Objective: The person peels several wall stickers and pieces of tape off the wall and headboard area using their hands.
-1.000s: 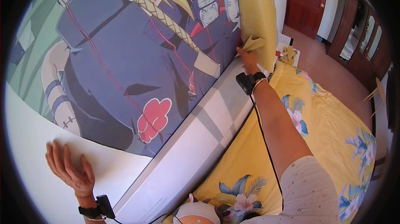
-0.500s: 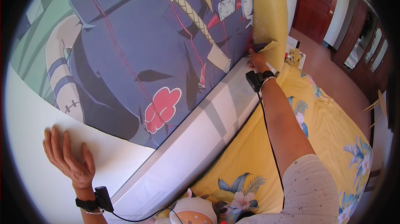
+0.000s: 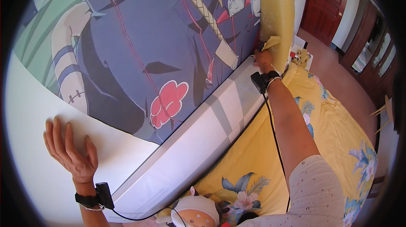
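Observation:
A large wall sticker [image 3: 122, 70] printed with cartoon figures in dark cloaks covers much of the white wall [image 3: 38, 96]. At its right end, yellow backing paper [image 3: 277, 11] stands out in a tall curl with a torn flap [image 3: 272, 42] low down. My left hand [image 3: 72, 151] lies flat on the bare wall below the sticker's lower left edge, fingers stretched. My right hand [image 3: 264, 61] reaches far right to the sticker's bottom corner, just under the flap. Its fingers are bent in against the ledge; what they pinch there, if anything, is hidden.
A pale headboard ledge [image 3: 186, 155] runs along under the sticker. Beside it lies a bed with a yellow floral sheet [image 3: 258, 151] and a plush toy [image 3: 196, 212]. Black cables hang from both wrist devices. Beyond are a small white table [image 3: 301, 53] and a red-brown door [image 3: 323, 7].
My right hand has slid slightly down from the sticker's corner, its pointing finger now bent in. The torn flap has shifted a little. My left hand stays flat on the wall.

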The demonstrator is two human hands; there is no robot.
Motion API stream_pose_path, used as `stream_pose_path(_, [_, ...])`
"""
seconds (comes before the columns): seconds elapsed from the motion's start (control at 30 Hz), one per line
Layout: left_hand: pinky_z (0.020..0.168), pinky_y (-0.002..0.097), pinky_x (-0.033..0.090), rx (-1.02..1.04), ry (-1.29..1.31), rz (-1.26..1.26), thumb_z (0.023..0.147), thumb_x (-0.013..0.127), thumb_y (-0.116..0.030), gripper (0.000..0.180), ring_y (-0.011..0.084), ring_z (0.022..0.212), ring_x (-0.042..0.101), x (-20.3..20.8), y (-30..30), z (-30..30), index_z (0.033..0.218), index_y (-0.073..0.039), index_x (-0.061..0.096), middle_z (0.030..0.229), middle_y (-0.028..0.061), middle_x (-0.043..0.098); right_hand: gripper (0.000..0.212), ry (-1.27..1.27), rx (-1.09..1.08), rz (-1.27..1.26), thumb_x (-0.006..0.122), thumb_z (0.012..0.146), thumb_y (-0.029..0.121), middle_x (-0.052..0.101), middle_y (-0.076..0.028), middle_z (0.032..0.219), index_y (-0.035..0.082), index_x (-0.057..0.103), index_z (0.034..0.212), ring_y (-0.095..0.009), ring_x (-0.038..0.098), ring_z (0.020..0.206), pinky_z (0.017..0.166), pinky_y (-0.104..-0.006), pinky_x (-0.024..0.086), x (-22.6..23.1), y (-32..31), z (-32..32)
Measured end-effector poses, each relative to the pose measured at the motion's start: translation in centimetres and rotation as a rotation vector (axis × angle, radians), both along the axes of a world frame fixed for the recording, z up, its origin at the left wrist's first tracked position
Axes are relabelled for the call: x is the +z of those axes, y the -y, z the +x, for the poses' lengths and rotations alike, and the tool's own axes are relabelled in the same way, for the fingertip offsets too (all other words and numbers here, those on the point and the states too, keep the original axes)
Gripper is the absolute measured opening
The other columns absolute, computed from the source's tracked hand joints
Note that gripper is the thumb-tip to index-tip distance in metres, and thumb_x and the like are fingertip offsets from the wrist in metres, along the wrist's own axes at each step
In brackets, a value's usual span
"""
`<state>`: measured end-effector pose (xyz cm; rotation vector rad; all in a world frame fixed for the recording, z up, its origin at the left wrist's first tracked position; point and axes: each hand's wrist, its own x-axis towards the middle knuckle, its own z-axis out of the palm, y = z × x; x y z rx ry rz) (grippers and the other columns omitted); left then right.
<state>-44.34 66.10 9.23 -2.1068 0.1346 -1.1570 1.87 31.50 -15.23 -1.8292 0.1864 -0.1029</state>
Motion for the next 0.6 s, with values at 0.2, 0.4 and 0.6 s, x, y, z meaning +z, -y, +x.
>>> stream_pose_path(0.2, [0.102, 0.0468, 0.023, -0.034, 0.005, -0.005, 0.078, 0.051, -0.014, 0.043, 0.0356, 0.123, 0.033, 0.1, 0.1, 0.2, 0.119, -0.004, 0.043, 0.128, 0.0183, 0.041, 0.032, 0.25, 0.018, -0.29, 0.05, 0.081, 0.027, 0.059, -0.011, 0.056, -0.002, 0.058, 0.07, -0.024, 0.059, 0.047, 0.052, -0.0327, 0.048, -1.6, 0.3, 0.0])
stream_pose_path(0.4, [0.103, 0.0463, 0.023, 0.017, -0.006, -0.005, 0.077, 0.052, -0.014, 0.044, 0.0351, 0.123, 0.033, 0.2, -0.1, -0.2, 0.119, -0.003, 0.043, 0.127, 0.0182, 0.04, 0.032, 0.067, 0.038, 0.008, 0.05, 0.081, 0.026, 0.06, -0.012, 0.06, -0.003, 0.057, 0.069, -0.024, 0.059, 0.048, 0.052, -0.0331, 0.048, 1.7, -2.1, -5.3])
stream_pose_path(0.6, [0.102, 0.0459, 0.023, -0.005, 0.001, -0.016, 0.076, 0.053, -0.015, 0.046, 0.0341, 0.123, 0.034, 0.1, 0.1, -0.2, 0.119, -0.003, 0.043, 0.128, 0.017, 0.041, 0.022, 0.097, 0.093, 0.128, 0.058, 0.078, 0.02, 0.056, -0.007, 0.065, -0.003, 0.055, 0.076, -0.018, 0.057, 0.052, 0.049, -0.0274, 0.048, 1.7, -2.3, -6.7])
